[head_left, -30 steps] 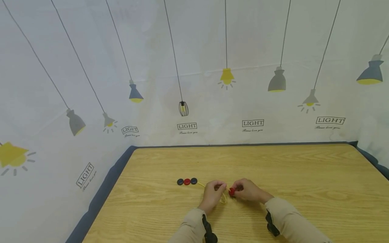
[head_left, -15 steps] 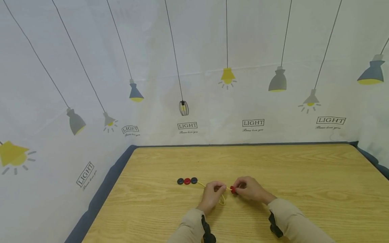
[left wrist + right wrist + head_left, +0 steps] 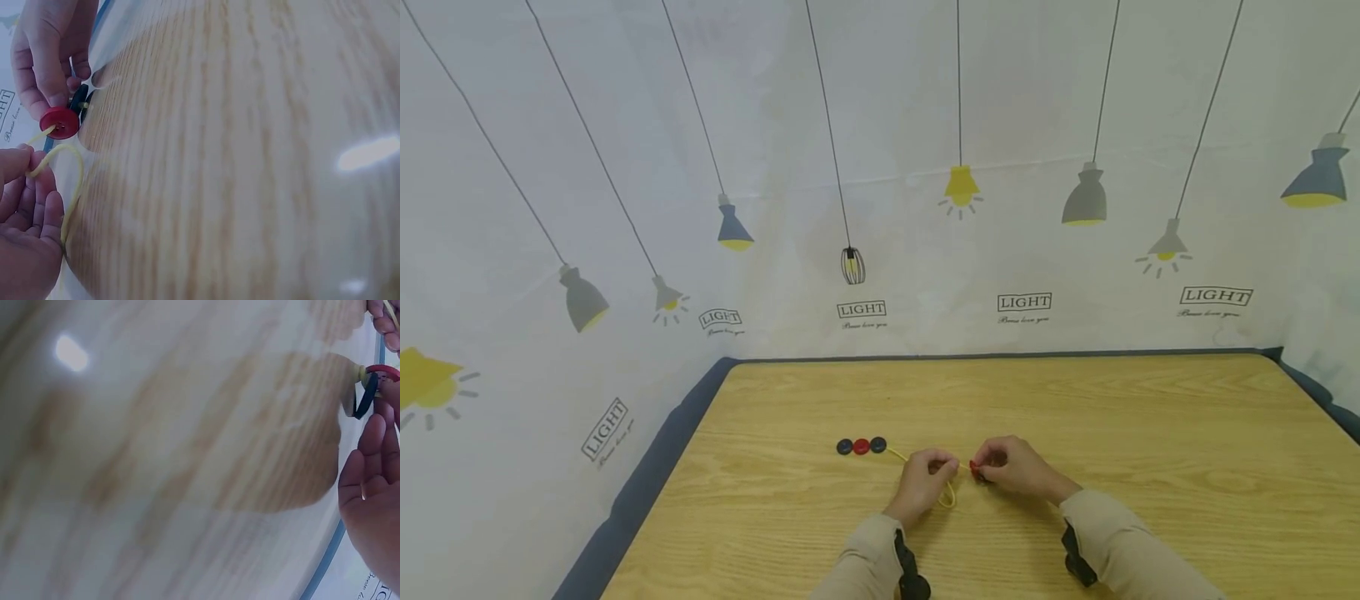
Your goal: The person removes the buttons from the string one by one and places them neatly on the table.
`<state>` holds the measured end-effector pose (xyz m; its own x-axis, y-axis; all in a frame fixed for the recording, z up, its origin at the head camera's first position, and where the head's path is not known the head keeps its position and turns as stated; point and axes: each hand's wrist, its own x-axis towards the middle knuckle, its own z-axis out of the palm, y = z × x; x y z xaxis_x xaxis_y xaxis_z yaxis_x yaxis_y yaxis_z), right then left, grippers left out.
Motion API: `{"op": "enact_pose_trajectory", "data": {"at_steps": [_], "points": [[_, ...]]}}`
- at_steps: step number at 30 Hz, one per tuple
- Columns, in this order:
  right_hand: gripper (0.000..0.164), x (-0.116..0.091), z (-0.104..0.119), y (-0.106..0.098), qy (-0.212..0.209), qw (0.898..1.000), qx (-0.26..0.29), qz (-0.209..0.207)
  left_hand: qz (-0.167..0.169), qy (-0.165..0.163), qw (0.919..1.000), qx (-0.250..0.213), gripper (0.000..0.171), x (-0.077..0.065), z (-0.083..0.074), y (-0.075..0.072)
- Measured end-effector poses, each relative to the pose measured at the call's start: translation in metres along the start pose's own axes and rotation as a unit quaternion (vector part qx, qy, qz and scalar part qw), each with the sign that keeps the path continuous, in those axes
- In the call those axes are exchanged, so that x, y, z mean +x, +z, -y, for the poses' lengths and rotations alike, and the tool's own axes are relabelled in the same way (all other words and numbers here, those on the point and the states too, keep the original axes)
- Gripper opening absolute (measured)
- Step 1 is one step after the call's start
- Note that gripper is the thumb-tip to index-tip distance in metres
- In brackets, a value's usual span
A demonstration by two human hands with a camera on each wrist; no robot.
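Note:
In the head view my left hand (image 3: 921,485) pinches a yellow string (image 3: 949,497) between thumb and fingertips, and a slack loop hangs below. To its right, my right hand (image 3: 1017,468) pinches a red button (image 3: 59,122). The string enters that button's holes, as the left wrist view shows. Right behind the red button a dark button (image 3: 367,395) stands on edge, and a bit of yellow string shows beside it. Left of both hands lie a dark button (image 3: 845,447), a red button (image 3: 861,447) and another dark button (image 3: 878,445) in a touching row.
The wooden table (image 3: 775,517) extends around the hands. A white cloth (image 3: 917,275) printed with lamps stands along the back and sides, with a blue border at the table's edge. Both forearms carry black wrist straps.
My right hand has moved slightly right and up with the red button, opening a short stretch of string between the hands. The button has since tilted. My left hand barely moves.

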<state>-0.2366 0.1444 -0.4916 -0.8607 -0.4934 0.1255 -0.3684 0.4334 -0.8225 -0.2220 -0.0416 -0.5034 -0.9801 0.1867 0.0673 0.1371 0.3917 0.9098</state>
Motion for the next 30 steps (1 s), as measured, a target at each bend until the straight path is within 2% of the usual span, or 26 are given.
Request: {"op": "enact_pose_trajectory", "data": {"at_steps": [7, 14, 22, 30], "points": [[0.005, 0.0023, -0.0035, 0.0017, -0.003, 1.000, -0.018, 0.009, -0.002, -0.005, 1.0000, -0.008, 0.013, 0.0006, -0.0014, -0.0004], [0.005, 0.0030, -0.0046, 0.0024, -0.016, 0.999, -0.039, 0.004, -0.004, 0.003, 0.9998, -0.021, 0.012, -0.0001, -0.0012, 0.0001], [0.006, 0.0016, -0.0033, 0.0017, 0.011, 1.000, -0.010, -0.012, 0.017, 0.008, 0.9998, -0.003, 0.011, 0.0003, -0.0023, -0.0002], [0.007, 0.0017, -0.0062, 0.0000, 0.028, 0.999, 0.038, -0.018, 0.040, 0.001, 0.9991, -0.018, 0.019, 0.0006, -0.0065, 0.0031]]}}
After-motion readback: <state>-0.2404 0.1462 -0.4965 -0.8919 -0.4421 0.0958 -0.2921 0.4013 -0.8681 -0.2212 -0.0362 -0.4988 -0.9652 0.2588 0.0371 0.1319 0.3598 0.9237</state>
